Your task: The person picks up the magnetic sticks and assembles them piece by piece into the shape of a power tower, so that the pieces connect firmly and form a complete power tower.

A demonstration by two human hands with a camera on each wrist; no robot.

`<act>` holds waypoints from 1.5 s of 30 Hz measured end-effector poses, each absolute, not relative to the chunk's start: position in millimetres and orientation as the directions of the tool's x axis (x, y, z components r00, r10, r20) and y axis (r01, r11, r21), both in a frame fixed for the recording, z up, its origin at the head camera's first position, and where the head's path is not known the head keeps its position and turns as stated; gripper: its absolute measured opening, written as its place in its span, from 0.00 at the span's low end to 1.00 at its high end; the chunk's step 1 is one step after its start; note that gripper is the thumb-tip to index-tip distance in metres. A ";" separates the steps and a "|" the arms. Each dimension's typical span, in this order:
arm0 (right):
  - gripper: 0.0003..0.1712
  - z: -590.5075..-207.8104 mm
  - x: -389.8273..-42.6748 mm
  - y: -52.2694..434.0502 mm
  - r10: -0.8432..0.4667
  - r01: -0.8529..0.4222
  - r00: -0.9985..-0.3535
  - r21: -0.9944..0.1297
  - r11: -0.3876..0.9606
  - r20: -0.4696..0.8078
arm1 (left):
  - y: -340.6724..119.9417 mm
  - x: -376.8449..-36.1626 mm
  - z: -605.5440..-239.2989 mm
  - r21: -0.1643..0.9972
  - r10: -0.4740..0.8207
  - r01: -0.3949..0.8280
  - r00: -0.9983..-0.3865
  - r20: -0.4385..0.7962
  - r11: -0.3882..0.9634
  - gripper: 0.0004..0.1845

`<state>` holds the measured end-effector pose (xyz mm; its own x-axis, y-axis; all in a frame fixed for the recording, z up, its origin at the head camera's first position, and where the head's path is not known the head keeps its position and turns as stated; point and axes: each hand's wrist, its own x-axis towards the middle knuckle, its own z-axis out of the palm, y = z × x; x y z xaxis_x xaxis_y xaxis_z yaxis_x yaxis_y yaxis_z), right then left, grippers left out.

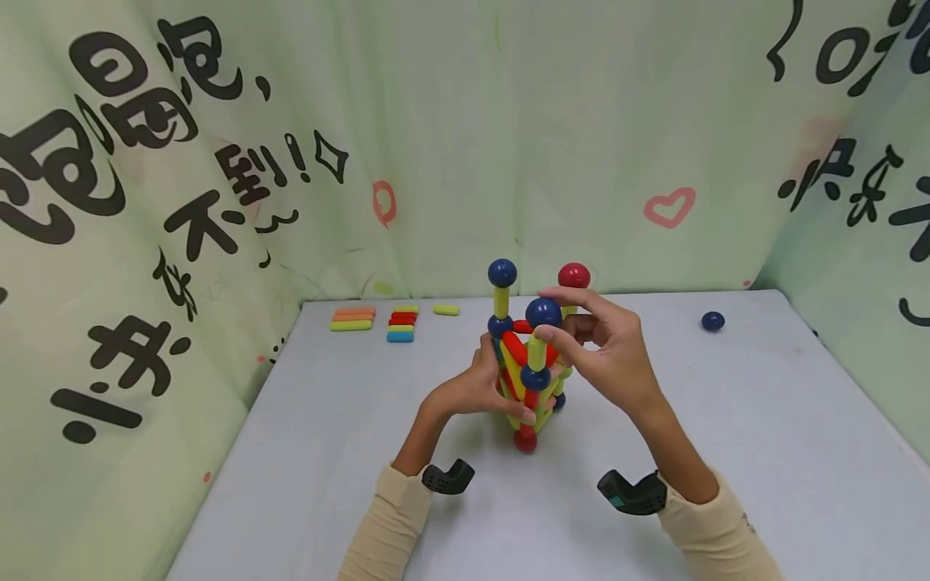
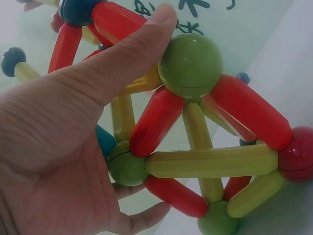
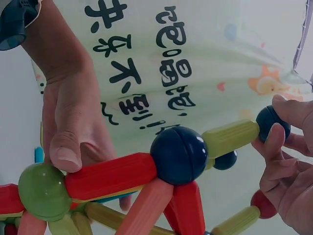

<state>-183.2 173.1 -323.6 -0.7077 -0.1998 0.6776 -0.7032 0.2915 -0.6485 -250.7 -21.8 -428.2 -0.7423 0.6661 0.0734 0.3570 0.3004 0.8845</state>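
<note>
A toy frame of coloured sticks and balls [image 2: 210,162] stands upright on the table, built of red, yellow-green and other rods joined by balls. My left hand [image 1: 475,383] grips its left side, the thumb lying along a red stick [image 3: 112,175] near a green ball [image 2: 190,66]. At the top front, my right hand [image 1: 613,351] pinches a blue ball [image 1: 543,313] between thumb and fingers. That ball sits on the end of a yellow-green stick [image 3: 230,138], which rises from another blue ball [image 3: 179,155]. Two more uprights carry a blue ball [image 1: 502,273] and a red ball [image 1: 574,275].
Loose sticks lie at the table's back left: an orange and yellow-green group [image 1: 352,319], a mixed-colour group [image 1: 402,324] and a single yellow-green stick [image 1: 446,309]. One loose blue ball [image 1: 713,321] rests at the back right. A printed curtain [image 1: 450,145] hangs behind the white table [image 1: 327,484].
</note>
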 end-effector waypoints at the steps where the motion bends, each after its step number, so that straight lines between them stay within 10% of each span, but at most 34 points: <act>1: 0.27 -325.8 -183.2 172.5 -0.204 -0.698 -0.713 -0.654 0.290 0.671 | -22.1 -250.2 -428.2 0.882 0.668 0.358 -0.741 0.068 0.307 0.57; 13: 0.30 -332.6 -181.4 174.4 -0.189 -0.722 -0.678 -0.596 0.351 0.710 | -39.2 -258.5 -426.9 0.872 0.644 0.280 -0.764 -0.050 0.400 0.60; 20: 0.14 -348.0 -189.8 185.7 0.099 -0.738 -0.571 -0.562 0.373 0.815 | -76.0 -279.8 -439.8 0.818 0.463 0.193 -0.881 -0.099 0.542 0.45; 27: 0.14 -382.4 -205.2 201.1 0.279 -0.522 -0.742 -0.787 0.330 0.609 | -119.9 -298.9 -470.0 0.729 0.033 -0.047 -0.995 -0.095 0.683 0.22; 34: 0.27 -425.6 -213.5 212.2 0.053 -0.316 -0.929 -0.857 0.408 0.367 | -167.5 -308.4 -497.1 0.659 -0.227 -0.170 -0.974 0.001 0.732 0.18; 45: 0.28 -471.2 -219.8 213.5 -0.274 -0.320 -0.930 -0.908 0.272 0.246 | -220.2 -331.3 -498.4 0.571 -0.256 -0.159 -0.962 0.095 0.805 0.27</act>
